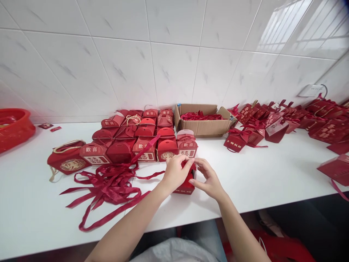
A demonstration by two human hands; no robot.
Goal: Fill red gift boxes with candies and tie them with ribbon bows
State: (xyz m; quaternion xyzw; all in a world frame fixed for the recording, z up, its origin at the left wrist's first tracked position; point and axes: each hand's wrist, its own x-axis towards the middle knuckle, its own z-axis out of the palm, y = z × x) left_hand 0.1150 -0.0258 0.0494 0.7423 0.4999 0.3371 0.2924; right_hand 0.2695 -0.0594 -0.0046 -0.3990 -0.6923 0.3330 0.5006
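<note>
A small red gift box [184, 189] with gold characters along its lower front stands on the white table just in front of me. My left hand [177, 171] is closed over its top from the left, fingertips pinched at the upper edge. From the right, my right hand [209, 178] holds the same box, thumb against its side and fingers at the top corner. The hands hide much of the box's top. Left of it lies a loose pile of dark red ribbons [111, 185], one strand reaching toward my left wrist.
Behind stand rows of red gift boxes [120, 150], one with a rope handle [71, 162]. A cardboard carton [205, 129] holds more ribbons. Ribbon-tied boxes [236, 140] crowd the right. A red plastic basin [16, 129] sits at left. A tiled wall closes the back.
</note>
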